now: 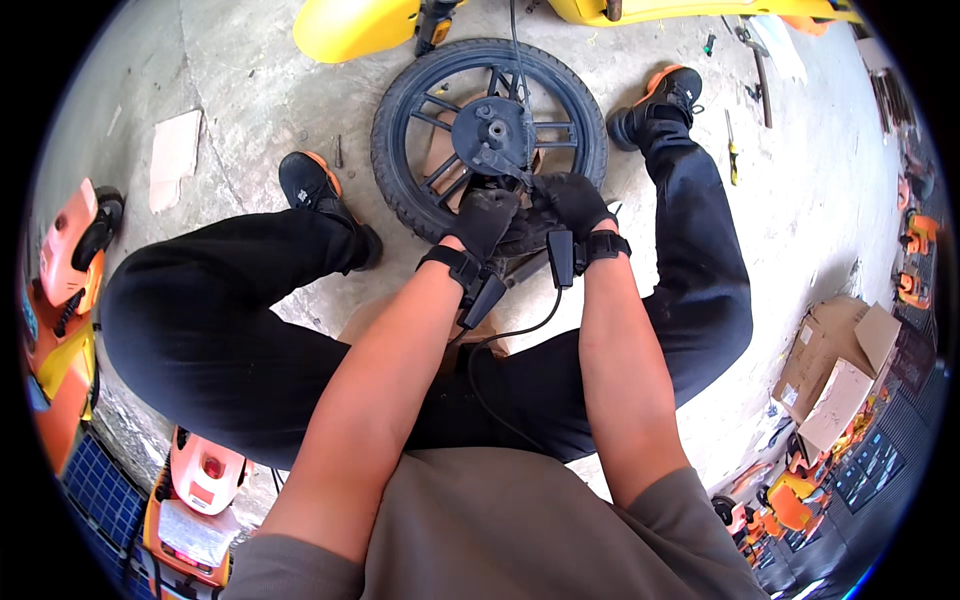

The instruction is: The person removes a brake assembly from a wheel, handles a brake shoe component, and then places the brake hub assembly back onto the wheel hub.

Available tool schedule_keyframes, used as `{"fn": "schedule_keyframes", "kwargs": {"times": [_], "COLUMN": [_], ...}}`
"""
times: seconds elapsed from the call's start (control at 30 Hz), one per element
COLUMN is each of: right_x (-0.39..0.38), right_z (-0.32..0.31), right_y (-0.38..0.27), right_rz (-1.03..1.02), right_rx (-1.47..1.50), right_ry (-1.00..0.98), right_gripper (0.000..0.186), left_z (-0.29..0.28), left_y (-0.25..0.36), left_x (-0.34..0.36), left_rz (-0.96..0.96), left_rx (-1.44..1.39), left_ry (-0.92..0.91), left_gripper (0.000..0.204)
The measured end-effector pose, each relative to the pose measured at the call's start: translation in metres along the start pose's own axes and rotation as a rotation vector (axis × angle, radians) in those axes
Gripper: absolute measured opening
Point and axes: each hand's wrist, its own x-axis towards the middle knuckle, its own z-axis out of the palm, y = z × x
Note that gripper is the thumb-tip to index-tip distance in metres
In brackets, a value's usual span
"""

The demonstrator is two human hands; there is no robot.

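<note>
A black spoked wheel with a tyre [392, 170] lies flat on the floor between my feet, its round hub drum [480, 128] facing up. A dark cable [518, 60] runs from the far side down to the hub. Both my hands wear black gloves and are at the wheel's near side, close together below the hub. My left hand [487, 220] is closed in a fist, its fingers curled away from view. My right hand [572, 203] is closed beside it, near a small metal arm [515, 172] on the hub. What either hand grips is hidden.
Yellow body panels [360, 28] stand beyond the wheel. A yellow-handled screwdriver [732, 150] and a hammer [764, 90] lie to the right, a cardboard sheet [175, 160] to the left. An open cardboard box [830, 360] sits at right. Orange scooters [205, 480] flank my left side.
</note>
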Motion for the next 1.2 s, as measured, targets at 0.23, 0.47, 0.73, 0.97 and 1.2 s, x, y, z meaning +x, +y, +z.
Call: {"fn": "schedule_keyframes", "kwargs": {"times": [0.23,0.47,0.73,0.97,1.2], "right_x": [0.005,0.006,0.005,0.020,0.014], "right_z": [-0.003,-0.006,0.014,0.026,0.022], "right_y": [0.017,0.009,0.021,0.039,0.035], "right_rz": [-0.263,-0.320,-0.341,-0.892,-0.829], "right_rx": [-0.184,-0.289,-0.230,-0.823,-0.872], "right_ry": [0.007,-0.167,-0.229,0.113,0.101], "right_gripper": [0.025,0.026,0.028,0.023,0.023], "left_z": [0.021,0.017,-0.003,-0.004,-0.003], "left_y": [-0.004,-0.013,-0.013,-0.007,-0.012], "left_x": [0.009,0.018,0.006,0.009,0.011], "left_rz": [0.247,0.233,0.355,0.377,0.473], "left_rx": [0.055,0.317,0.550,0.587,0.707], "left_ry": [0.028,0.191,0.196,0.176,0.184], "left_gripper": [0.022,0.024,0.023,0.024,0.029]}}
